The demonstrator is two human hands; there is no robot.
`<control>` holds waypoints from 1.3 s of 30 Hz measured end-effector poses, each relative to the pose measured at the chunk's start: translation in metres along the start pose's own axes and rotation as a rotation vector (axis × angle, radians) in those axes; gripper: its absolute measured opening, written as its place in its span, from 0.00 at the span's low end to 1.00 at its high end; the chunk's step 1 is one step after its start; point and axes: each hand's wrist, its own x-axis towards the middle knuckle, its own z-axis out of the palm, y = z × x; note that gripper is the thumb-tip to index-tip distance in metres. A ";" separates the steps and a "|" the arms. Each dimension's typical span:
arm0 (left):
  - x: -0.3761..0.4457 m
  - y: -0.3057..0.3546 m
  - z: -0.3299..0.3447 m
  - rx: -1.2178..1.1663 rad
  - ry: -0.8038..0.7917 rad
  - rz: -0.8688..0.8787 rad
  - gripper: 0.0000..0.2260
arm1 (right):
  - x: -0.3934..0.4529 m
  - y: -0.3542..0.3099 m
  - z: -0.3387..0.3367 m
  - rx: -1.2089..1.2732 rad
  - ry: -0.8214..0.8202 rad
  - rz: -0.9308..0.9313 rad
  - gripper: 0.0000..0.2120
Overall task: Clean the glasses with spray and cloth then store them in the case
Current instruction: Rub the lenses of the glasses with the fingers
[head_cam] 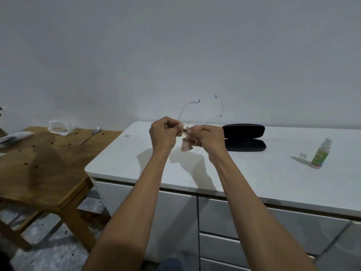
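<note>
Two bare forearms reach forward over a white bench (254,178), and all places here are given relative to that bench. Above its near-middle, the left hand (163,133) and right hand (210,138) meet, almost touching. Each grip is pressed together: the left pinches the front of the clear glasses (195,112), the right pinches a small pinkish cloth (187,144) against the same front. The cloth's loose end hangs below the fingers, above the bench top. The glasses are held in the air, clear of the bench, their two thin arms rising up and away from the hands toward the wall.

The bench top under the hands is bare, with open room toward its near edge and its rounded left corner. Just right of the right hand, an open black case (245,137) lies on the bench, lid tipped back. Well apart, toward the bench's right end, a spray (321,152) stands upright with a small clear cap (302,155) beside it. Left of the bench stands a lower wooden table (43,167) carrying a plastic bag (60,127) and papers (13,136).
</note>
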 end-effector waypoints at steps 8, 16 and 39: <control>-0.001 -0.017 -0.007 0.073 0.097 0.087 0.04 | -0.003 0.018 0.007 -0.245 0.180 -0.145 0.02; 0.025 -0.050 -0.049 0.219 0.221 0.214 0.04 | 0.006 0.011 -0.044 -0.181 0.364 -0.158 0.04; 0.037 -0.097 -0.114 0.971 -0.310 0.418 0.33 | 0.023 -0.006 -0.062 -0.476 0.140 -0.154 0.03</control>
